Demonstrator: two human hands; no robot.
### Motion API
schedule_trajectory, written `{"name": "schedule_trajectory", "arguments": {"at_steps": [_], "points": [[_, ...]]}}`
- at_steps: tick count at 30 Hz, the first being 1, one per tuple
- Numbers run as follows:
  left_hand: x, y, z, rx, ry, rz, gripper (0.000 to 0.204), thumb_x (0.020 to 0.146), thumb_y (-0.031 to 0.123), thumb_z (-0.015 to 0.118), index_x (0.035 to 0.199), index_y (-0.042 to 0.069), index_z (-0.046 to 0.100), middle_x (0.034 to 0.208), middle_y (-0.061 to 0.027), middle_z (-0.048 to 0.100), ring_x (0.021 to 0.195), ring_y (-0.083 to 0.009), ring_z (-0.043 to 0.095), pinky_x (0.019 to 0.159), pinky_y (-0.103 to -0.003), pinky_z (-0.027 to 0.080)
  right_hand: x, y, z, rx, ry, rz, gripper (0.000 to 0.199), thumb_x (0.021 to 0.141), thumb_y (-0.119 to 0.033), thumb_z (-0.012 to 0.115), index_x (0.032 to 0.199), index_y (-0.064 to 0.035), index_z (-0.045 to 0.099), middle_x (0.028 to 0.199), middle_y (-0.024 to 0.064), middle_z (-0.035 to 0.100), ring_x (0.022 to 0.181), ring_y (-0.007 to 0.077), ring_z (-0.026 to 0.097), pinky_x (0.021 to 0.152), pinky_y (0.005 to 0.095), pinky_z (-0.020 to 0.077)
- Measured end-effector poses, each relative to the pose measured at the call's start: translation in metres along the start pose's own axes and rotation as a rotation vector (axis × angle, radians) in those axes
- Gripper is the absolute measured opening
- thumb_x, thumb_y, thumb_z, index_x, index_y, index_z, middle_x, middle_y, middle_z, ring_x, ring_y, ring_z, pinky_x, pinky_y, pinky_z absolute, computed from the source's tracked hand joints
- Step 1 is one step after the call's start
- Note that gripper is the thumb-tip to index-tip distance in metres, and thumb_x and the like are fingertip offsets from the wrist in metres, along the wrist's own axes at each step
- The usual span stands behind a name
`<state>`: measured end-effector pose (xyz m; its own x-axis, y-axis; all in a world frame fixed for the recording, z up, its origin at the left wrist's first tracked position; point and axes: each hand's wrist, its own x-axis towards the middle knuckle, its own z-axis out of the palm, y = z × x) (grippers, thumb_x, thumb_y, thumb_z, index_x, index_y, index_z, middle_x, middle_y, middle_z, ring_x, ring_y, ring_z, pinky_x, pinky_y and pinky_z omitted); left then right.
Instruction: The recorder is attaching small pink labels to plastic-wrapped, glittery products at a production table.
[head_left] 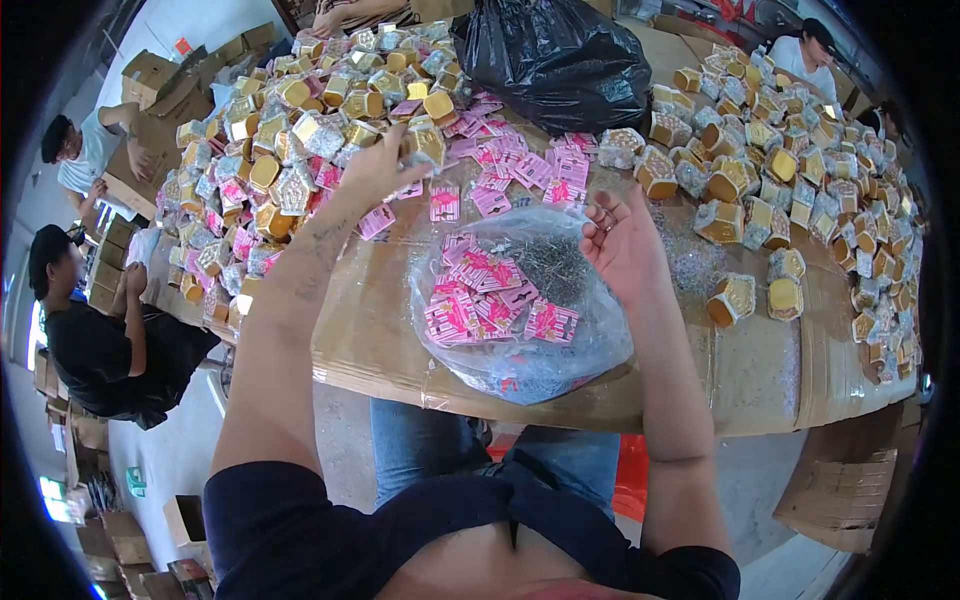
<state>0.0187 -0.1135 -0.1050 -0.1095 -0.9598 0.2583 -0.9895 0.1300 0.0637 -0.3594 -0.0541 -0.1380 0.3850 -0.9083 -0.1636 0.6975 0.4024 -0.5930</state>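
Note:
My left hand (376, 170) reaches over the edge of the left heap, thumb stretched out and fingers apart. Its fingertips are beside a gold and white house-shaped ornament (425, 145), which stands between thumb and fingers; no firm grip shows. Above the right rim of a clear plastic bag (600, 350), my right hand (632, 250) is raised with several fingers curled together. Whatever those fingertips hold, if anything, is too small to make out. Inside the opened bag lie pink printed cards (485, 270) and a tangle of thin metal wire pieces (560, 262).
Loose pink cards (515, 165) spread behind the bag. Heaped ornaments (265, 172) cover the left; another ornament heap (785, 165) covers the right. A black plastic bag (555, 65) stands at the back of the cardboard-covered table (375, 345). Other people work around, including one in black (90, 330) at left.

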Motion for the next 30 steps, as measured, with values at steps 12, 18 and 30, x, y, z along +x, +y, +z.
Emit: {"name": "schedule_trajectory", "arguments": {"at_steps": [12,18,30], "points": [[0.046,-0.069,-0.127,-1.246,0.045,-0.774,0.063,0.088,0.061,0.051,0.120,0.008,0.059,0.114,-0.0114,0.064,0.100,-0.0271,0.064,0.090,-0.044,0.050,0.003,0.003,-0.007,0.031,0.022,0.033,0.047,0.097,-0.053,0.045,0.106,-0.0077,0.056,0.089,0.0049,0.062,0.073,0.0163,0.058,0.065,0.0317,0.0519],[0.118,-0.171,-0.167,-1.761,0.582,-0.798,0.071,0.086,0.065,0.052,0.131,0.010,0.052,0.125,-0.0153,0.058,0.115,-0.0299,0.056,0.097,-0.050,0.045,0.004,0.005,-0.008,0.041,0.044,0.033,0.046,0.097,-0.053,0.046,0.106,-0.0081,0.055,0.088,0.0044,0.061,0.073,0.0161,0.058,0.066,0.0313,0.0524],[0.114,0.013,0.040,0.200,-0.039,-0.121,0.098,0.076,0.071,0.059,0.151,0.022,0.019,0.139,-0.0304,0.039,0.113,-0.0478,0.055,0.094,-0.051,0.047,-0.001,-0.004,-0.005,0.091,0.048,0.016,0.044,0.098,-0.049,0.046,0.103,-0.0071,0.055,0.086,0.0045,0.059,0.072,0.0176,0.057,0.063,0.0299,0.0500]]}}
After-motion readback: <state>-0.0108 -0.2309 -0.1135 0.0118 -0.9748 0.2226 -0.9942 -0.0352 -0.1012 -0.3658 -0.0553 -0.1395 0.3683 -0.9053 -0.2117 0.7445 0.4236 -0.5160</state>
